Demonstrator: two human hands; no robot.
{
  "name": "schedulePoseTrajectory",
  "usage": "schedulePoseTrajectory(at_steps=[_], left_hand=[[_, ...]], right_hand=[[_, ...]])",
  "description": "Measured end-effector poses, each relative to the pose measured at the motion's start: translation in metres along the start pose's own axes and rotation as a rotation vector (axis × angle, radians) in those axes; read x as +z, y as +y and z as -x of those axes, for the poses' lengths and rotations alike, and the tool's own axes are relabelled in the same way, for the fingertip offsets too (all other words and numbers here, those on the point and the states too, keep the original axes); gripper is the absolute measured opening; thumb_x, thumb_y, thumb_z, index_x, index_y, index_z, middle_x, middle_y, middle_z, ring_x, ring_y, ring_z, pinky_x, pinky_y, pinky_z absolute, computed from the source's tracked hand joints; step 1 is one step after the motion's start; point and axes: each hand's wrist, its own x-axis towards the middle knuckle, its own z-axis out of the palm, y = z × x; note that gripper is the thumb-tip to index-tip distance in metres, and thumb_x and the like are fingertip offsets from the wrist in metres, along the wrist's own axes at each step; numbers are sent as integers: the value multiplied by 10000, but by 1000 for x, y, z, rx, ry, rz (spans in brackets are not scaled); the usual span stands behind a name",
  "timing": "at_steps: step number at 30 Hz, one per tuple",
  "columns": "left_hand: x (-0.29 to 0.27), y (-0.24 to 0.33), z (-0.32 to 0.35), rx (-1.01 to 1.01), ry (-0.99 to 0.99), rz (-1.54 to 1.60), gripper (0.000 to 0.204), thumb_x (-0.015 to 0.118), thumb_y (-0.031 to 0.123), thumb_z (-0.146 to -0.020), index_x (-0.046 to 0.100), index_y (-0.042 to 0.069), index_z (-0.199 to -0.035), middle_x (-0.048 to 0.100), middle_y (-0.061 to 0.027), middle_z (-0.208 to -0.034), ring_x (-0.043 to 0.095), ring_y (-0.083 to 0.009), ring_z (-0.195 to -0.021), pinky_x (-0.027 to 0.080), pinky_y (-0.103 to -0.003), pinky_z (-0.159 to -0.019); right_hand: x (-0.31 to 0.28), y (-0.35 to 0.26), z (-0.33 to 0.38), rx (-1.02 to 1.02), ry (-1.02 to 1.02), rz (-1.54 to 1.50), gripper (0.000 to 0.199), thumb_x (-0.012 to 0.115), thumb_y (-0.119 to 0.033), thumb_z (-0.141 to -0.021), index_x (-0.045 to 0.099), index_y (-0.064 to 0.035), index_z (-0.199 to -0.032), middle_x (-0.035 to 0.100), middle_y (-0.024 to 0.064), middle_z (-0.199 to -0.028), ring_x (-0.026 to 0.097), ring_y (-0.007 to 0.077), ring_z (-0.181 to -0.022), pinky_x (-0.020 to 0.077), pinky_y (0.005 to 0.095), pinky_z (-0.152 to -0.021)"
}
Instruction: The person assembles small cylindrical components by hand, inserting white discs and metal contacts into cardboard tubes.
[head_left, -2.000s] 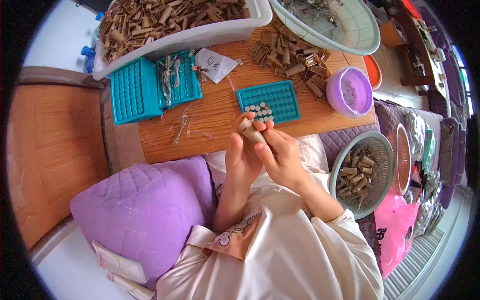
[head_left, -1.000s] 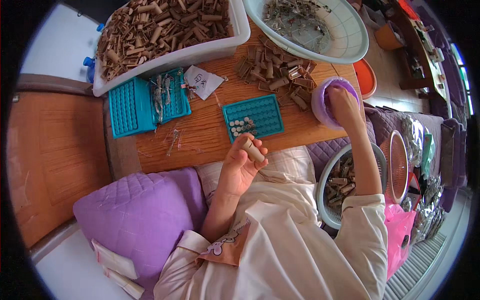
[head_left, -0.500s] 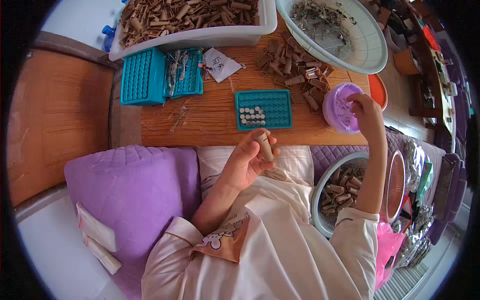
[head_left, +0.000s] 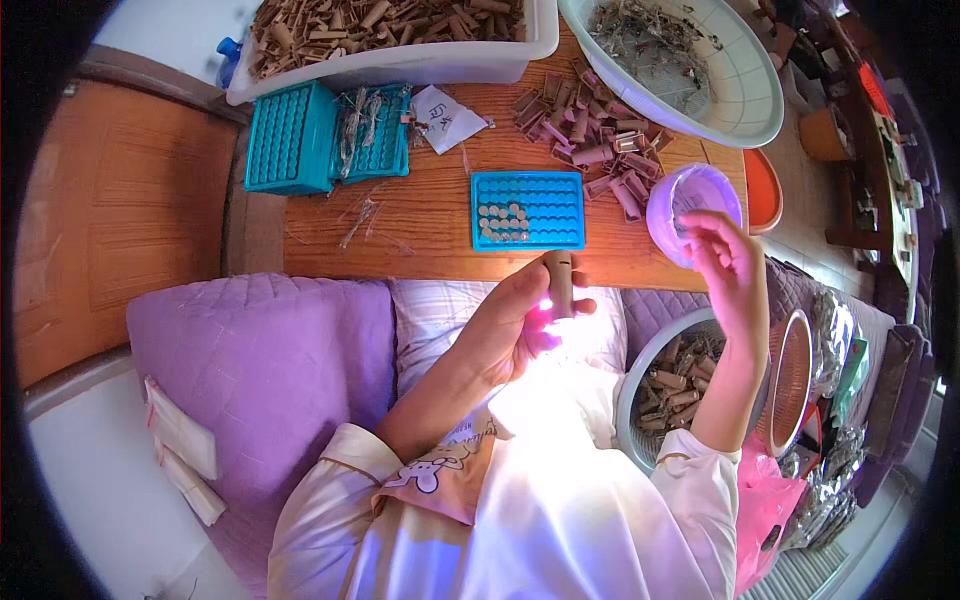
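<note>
In front of my chest, my left hand (head_left: 508, 315) is closed around a short brown cylindrical tube (head_left: 560, 284), which stands nearly upright and has a dark slit near its top. A bright violet-white glow spills from around the lower end of the tube onto my shirt. To the right, my right hand (head_left: 728, 262) is over the near side of a purple bowl (head_left: 735, 200), thumb and fingers drawn together; whatever lies between them is too small to name. Left of the bowl lies a teal tray (head_left: 560, 212) with several small round silvery pieces (head_left: 503, 222) in its left part.
Loose brown tubes and shells (head_left: 590, 130) lie heaped behind the bowl. A white bin (head_left: 400, 66) of brown pieces and a pale basket (head_left: 740, 110) stand at the back. Stacked teal trays (head_left: 290, 140) sit left. Beside me is a grey basket (head_left: 640, 440) of tubes.
A bright light has appeared below the tube in my left hand, and the tube is more upright. My right hand has come down and nearer along the bowl.
</note>
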Motion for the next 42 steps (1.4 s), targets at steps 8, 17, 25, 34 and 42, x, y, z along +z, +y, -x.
schedulePoseTrajectory(at_steps=[8,17,25,34,42], left_hand=[[1,0,4,-43,16,-59,428,496,341,-794,408,51,-1097,520,-87,-976,564,-187,-858,487,-165,-421],[7,1,7,-21,-16,-140,416,440,363,-818,401,52,-1091,517,-67,-960,576,-158,-808,455,-127,-405],[4,2,6,41,-57,-378,389,467,320,-822,399,53,-1096,510,-92,-952,579,-165,-783,470,-156,-444],[5,-2,7,52,-41,-416,405,479,338,-815,401,58,-1096,532,-79,-945,590,-162,-763,454,-168,-428],[4,-3,3,105,6,-451,332,471,274,-832,420,40,-1062,546,-53,-900,590,-133,-738,429,-154,-396]], right_hand=[[53,-23,11,-425,-2,56,150,533,85,-664,575,-12,-770,561,90,-761,558,191,-682,440,252,-595],[65,-29,11,-447,-28,118,145,545,59,-682,552,-10,-810,536,89,-707,564,196,-595,461,258,-506],[59,-28,14,-508,-64,158,148,526,51,-701,496,-2,-836,545,109,-720,566,220,-609,451,275,-508],[59,-32,22,-525,-116,192,175,537,82,-680,482,0,-825,513,109,-737,539,246,-601,431,306,-498],[66,-16,19,-497,-90,272,135,560,39,-674,503,-25,-778,525,102,-699,548,243,-584,440,295,-490]])
